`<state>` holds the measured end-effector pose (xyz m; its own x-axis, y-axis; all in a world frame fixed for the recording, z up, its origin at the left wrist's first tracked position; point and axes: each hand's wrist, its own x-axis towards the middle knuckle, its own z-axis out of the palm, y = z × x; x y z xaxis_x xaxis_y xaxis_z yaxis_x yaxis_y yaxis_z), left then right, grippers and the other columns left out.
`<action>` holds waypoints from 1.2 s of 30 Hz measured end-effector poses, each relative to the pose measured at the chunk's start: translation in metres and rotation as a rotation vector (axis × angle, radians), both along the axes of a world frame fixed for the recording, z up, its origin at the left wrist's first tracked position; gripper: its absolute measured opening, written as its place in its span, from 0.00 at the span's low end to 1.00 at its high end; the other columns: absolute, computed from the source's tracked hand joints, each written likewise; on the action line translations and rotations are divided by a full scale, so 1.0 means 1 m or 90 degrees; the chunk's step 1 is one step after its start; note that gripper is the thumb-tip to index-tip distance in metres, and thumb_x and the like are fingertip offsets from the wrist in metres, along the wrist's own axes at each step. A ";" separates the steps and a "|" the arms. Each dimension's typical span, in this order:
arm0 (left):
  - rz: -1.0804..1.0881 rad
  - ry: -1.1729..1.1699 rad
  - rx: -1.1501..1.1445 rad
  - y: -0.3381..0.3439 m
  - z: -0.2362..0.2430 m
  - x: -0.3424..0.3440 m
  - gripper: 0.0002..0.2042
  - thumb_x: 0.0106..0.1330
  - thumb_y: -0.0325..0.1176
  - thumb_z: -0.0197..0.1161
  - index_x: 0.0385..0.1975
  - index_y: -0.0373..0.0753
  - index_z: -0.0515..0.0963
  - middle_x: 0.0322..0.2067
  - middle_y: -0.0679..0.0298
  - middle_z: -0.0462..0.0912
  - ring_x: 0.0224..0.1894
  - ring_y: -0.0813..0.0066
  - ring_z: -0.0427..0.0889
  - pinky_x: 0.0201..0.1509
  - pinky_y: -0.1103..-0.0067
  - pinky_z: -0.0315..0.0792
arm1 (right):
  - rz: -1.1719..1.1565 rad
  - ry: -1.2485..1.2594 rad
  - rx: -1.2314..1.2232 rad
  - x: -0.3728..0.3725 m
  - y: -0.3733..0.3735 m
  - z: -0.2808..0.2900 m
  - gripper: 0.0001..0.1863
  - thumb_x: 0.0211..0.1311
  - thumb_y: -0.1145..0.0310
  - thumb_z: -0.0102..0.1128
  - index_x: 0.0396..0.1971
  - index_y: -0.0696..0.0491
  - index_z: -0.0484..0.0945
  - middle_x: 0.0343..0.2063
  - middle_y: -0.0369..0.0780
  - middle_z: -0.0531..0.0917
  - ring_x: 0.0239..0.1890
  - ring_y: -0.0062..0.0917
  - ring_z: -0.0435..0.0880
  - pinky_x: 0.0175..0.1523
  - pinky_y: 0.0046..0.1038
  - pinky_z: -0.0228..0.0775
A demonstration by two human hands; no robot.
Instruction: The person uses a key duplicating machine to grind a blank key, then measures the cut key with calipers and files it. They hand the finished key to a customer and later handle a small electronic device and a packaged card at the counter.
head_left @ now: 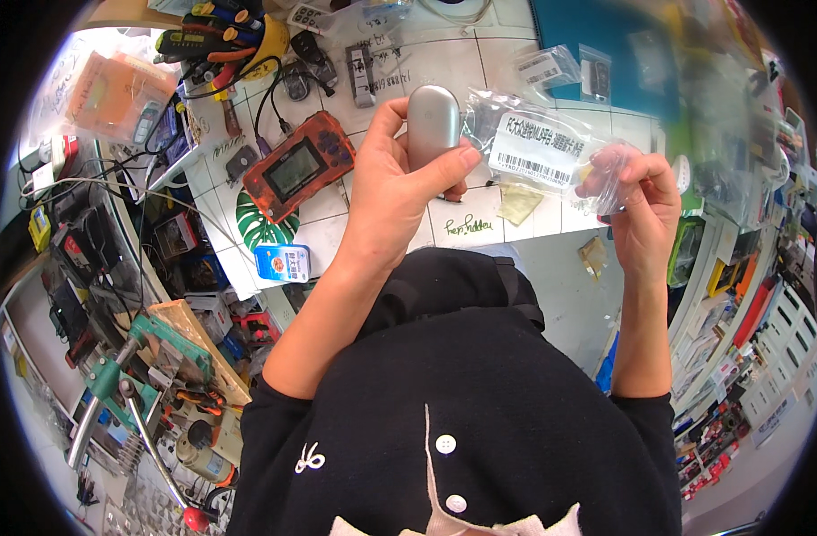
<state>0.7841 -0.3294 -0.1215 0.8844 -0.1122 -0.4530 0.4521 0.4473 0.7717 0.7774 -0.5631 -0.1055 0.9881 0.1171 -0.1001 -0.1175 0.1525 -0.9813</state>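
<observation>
My left hand (398, 183) is closed around a smooth silver oval device (433, 123), held upright above the white gridded mat (462, 67). My right hand (639, 201) pinches the right end of a clear plastic bag (538, 143) with a white barcode label. The bag stretches from the silver device across to my right fingers. Both hands hover over the desk in front of my black top.
An orange handheld game console (299, 167) lies left of my left hand. A small blue packet (282, 263) sits near the mat's front edge. Screwdrivers (214, 34), cables and small parts crowd the upper left. More small clear bags (565, 70) lie at the back. Shelves of boxes stand right.
</observation>
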 end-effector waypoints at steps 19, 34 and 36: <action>0.069 0.132 0.170 0.059 -0.046 -0.036 0.15 0.59 0.35 0.56 0.43 0.37 0.63 0.36 0.59 0.75 0.27 0.77 0.74 0.28 0.81 0.71 | 0.105 -0.002 -0.325 -0.001 0.066 -0.127 0.07 0.53 0.82 0.47 0.29 0.57 0.73 0.29 0.37 0.79 0.31 0.22 0.77 0.35 0.22 0.68; 0.051 0.138 0.157 0.047 -0.046 -0.026 0.16 0.59 0.35 0.57 0.44 0.37 0.64 0.36 0.60 0.75 0.27 0.78 0.75 0.29 0.82 0.72 | -0.059 -0.113 -0.830 0.137 -0.042 -0.127 0.22 0.55 0.62 0.56 0.50 0.49 0.70 0.38 0.41 0.80 0.35 0.29 0.79 0.39 0.27 0.70; 0.059 0.142 0.157 0.047 -0.047 -0.026 0.16 0.60 0.34 0.57 0.44 0.37 0.64 0.36 0.60 0.75 0.27 0.79 0.75 0.29 0.82 0.72 | -0.067 -0.065 -1.023 0.129 -0.047 -0.137 0.24 0.52 0.58 0.59 0.49 0.49 0.71 0.37 0.41 0.80 0.37 0.33 0.79 0.40 0.29 0.70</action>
<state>0.7577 -0.2826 -0.1683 0.7620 0.1004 -0.6398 0.5880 0.3068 0.7484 0.9062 -0.6101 -0.2427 0.9945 -0.1038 0.0167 -0.1008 -0.9865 -0.1294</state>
